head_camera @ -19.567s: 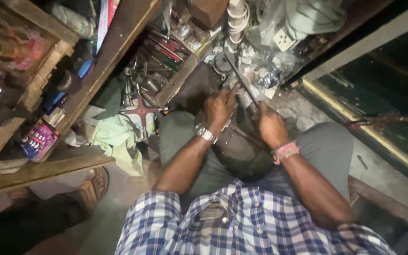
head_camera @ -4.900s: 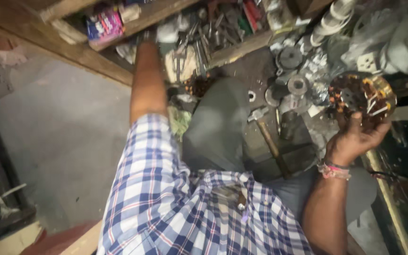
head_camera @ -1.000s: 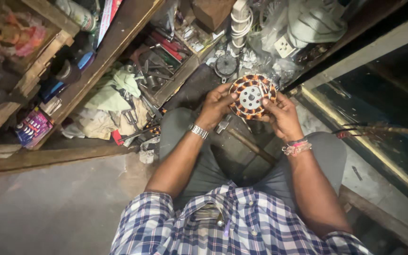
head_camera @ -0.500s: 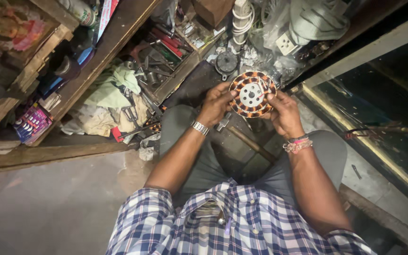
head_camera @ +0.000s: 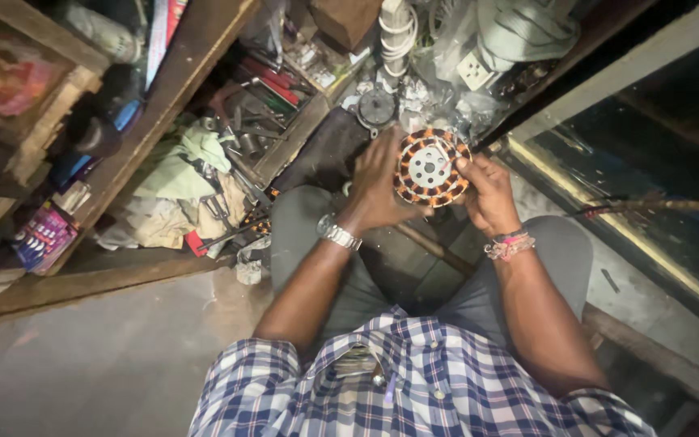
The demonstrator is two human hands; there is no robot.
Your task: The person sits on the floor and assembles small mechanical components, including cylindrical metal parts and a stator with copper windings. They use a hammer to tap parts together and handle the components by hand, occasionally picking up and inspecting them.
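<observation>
I hold a round motor stator (head_camera: 430, 166) with copper-orange windings and a pale metal centre above my knees. My left hand (head_camera: 380, 182) grips its left edge, a metal watch on that wrist. My right hand (head_camera: 489, 193) grips its right edge, thumb on the winding ring, with pink thread bands on the wrist. I sit on the floor in grey trousers and a blue checked shirt.
A wooden tray of hand tools (head_camera: 260, 105) lies ahead left, with crumpled cloths (head_camera: 180, 194) beside it. Wooden shelves (head_camera: 82, 121) with small packets stand at left. Stacked white rings (head_camera: 396, 28), a white socket (head_camera: 476, 71) and plastic bags crowd the far side. A dark glass-fronted frame (head_camera: 649, 186) runs along the right.
Both hands have kept hold of the stator over the last second and shifted it slightly. Earlier my right hand alone held it out to the right while my left reached into the tools.
</observation>
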